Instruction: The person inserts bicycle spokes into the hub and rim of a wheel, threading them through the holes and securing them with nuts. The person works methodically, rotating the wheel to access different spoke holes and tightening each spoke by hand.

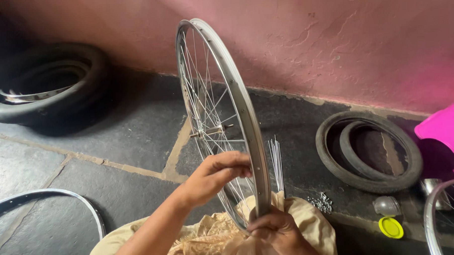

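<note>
Upright, a shiny silver spoked wheel (221, 117) between left hand (216, 173) and right hand (276, 229).

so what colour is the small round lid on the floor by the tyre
Bright yellow-green lid, lying flat by a clear jar; the head view shows it at lower right.

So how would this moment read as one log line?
left hand: grip on spokes | right hand: grip on silver spoked bicycle wheel rim | wheel upright

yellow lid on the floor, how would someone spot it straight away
Start at the pink wall and drop to the small black tyre lying flat at its foot. Just below that tyre, beside a clear jar, lies the yellow lid: the only bright yellow disc on the dark stone floor.
</note>
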